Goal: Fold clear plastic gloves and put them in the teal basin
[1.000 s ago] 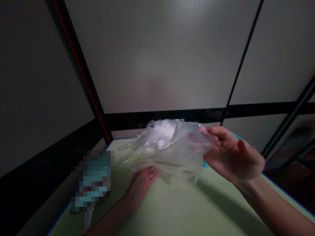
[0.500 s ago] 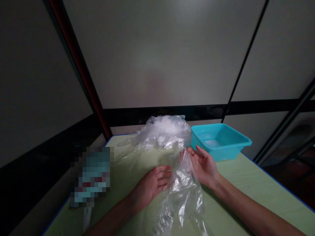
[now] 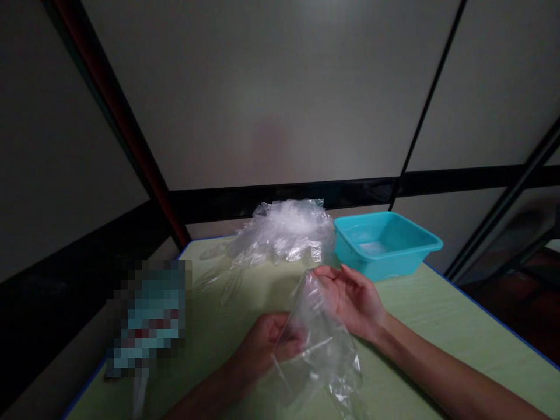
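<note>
A thin clear disposable plastic glove (image 3: 321, 350) hangs in front of me above the table, its lower part crumpled and shiny. With curled fingers, my right hand (image 3: 354, 300) grips its upper edge near the peak. My left hand (image 3: 273, 344) is closed at the glove's left side; the fingertips show blurred through the film. Behind my hands lies a loose heap of similar clear plastic gloves (image 3: 286, 233), some with finger-like ends spread out to the left.
A turquoise plastic basin (image 3: 385, 262) stands at the right back of the pale green table (image 3: 420, 326), beside the heap. A blurred-out pale blue item (image 3: 151, 321) is at the left edge. A panelled wall (image 3: 280, 116) rises behind the table.
My left hand has gone from outstretched fingers to a closed grip on the glove's side. The glove is lifted and spread wider. The whole view has shifted slightly.
</note>
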`<state>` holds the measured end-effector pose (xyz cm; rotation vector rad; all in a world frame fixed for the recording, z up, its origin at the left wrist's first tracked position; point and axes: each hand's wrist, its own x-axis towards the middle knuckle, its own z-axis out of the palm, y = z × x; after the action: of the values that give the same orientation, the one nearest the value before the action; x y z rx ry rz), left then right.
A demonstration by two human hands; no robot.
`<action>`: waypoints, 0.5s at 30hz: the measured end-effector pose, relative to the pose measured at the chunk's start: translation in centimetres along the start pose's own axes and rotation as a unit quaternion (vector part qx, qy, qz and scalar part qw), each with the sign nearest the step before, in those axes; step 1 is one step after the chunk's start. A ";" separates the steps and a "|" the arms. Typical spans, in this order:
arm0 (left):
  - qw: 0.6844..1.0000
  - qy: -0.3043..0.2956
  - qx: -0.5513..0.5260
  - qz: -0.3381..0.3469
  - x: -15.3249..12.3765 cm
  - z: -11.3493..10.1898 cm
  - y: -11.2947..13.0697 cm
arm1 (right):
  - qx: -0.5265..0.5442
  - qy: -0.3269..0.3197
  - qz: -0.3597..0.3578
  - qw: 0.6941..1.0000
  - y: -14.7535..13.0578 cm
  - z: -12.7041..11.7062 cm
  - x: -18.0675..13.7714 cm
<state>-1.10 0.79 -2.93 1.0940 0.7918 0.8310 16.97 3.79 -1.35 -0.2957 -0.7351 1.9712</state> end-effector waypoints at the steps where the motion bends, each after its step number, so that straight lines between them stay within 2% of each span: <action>1: 1.000 0.001 -0.001 0.001 0.0 -0.2 0.0 | 0.007 0.001 -0.003 1.000 -0.1 -0.1 0.0; 8: 0.998 0.031 -0.049 0.008 0.9 -1.7 -0.6 | 0.003 0.017 -0.021 1.000 -1.0 -1.9 0.6; 15: 0.994 0.067 -0.088 0.019 0.5 -1.8 0.2 | -0.039 0.034 -0.024 0.998 -0.7 -3.5 1.1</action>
<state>-2.48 2.05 -3.32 0.9070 0.7956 0.9964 18.69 6.27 -3.55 -0.3866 -0.7701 1.8819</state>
